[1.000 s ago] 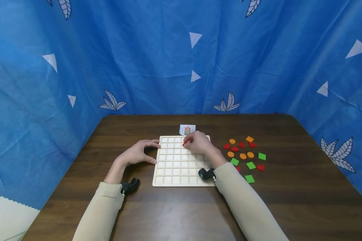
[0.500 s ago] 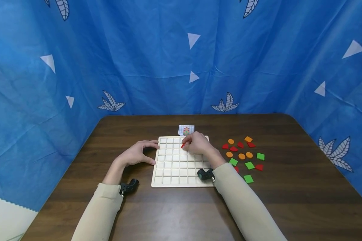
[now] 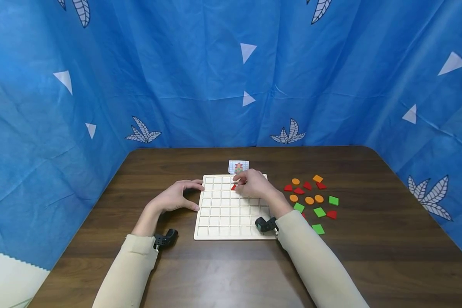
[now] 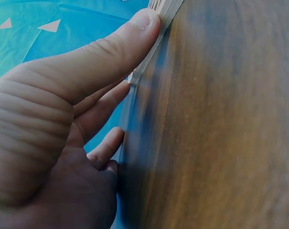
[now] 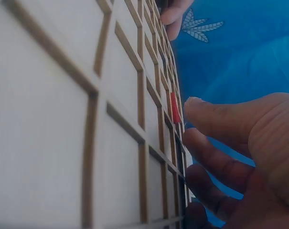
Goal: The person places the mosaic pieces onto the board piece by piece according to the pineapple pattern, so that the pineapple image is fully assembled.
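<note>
A pale wooden grid board (image 3: 225,210) lies on the table. My left hand (image 3: 174,196) rests along its left edge, thumb and fingers spread apart; in the left wrist view the thumb tip of that hand (image 4: 101,59) is right at the board's edge. Near the top row, a small red triangular tile (image 3: 234,187) sits in a grid cell. My right hand (image 3: 254,184) hovers over it with thumb and fingers parted. In the right wrist view a gap shows between the red tile (image 5: 175,108) and the thumb of the right hand (image 5: 230,157).
Right of the board lie several loose tiles: orange rounds (image 3: 309,200), green squares (image 3: 319,212), red pieces (image 3: 332,214) and an orange square (image 3: 318,178). A small pattern card (image 3: 238,166) stands behind the board. A blue curtain (image 3: 200,77) surrounds the dark wooden table (image 3: 215,273).
The right hand, which pinched the red tile before, has let it go; the tile now lies in a cell with the fingers parted beside it. The left hand has stayed at the board's edge.
</note>
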Demonstrator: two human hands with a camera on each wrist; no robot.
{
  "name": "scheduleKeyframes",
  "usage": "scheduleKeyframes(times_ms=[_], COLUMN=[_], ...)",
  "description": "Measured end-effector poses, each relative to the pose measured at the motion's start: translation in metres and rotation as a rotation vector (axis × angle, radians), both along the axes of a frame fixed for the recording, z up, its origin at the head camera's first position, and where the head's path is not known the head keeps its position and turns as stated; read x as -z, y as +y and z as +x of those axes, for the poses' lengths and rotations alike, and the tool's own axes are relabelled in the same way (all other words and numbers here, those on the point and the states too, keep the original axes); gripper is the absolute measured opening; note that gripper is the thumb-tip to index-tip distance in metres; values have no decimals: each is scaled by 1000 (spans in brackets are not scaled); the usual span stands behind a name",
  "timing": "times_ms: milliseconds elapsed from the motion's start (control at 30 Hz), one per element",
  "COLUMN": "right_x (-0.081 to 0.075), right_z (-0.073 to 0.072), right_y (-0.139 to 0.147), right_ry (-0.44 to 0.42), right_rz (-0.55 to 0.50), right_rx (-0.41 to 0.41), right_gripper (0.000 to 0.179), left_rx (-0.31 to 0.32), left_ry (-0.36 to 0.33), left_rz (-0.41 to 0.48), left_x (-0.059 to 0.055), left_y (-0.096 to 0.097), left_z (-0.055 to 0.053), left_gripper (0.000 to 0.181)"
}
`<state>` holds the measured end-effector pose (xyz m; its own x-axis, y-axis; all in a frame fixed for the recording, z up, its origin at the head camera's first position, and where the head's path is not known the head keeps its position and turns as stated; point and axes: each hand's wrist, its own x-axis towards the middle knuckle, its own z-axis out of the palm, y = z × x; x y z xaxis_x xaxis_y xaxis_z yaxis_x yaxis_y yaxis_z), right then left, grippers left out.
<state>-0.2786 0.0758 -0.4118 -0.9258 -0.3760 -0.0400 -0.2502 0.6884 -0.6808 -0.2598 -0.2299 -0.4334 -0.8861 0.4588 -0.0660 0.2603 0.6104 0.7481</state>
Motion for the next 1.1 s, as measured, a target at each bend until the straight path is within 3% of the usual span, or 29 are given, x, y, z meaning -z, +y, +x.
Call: scheduleKeyframes(times_ms=[500,733,1100], right_x=[-28,-29,-23], right_z=[31,37,37], right_y=[46,83,141], right_ry=[41,98,61], right_rz=[97,103,96], right_rx=[-25,11,98], right_gripper=[33,33,35], left_rx=[6,10,5], left_ry=[-12,-7,-23], left_rz=[-6,-3,-4], left_x=[0,-1,-2], left_y=[2,-3,0], left_z=[-2,-2,0], left_gripper=[60,59,58])
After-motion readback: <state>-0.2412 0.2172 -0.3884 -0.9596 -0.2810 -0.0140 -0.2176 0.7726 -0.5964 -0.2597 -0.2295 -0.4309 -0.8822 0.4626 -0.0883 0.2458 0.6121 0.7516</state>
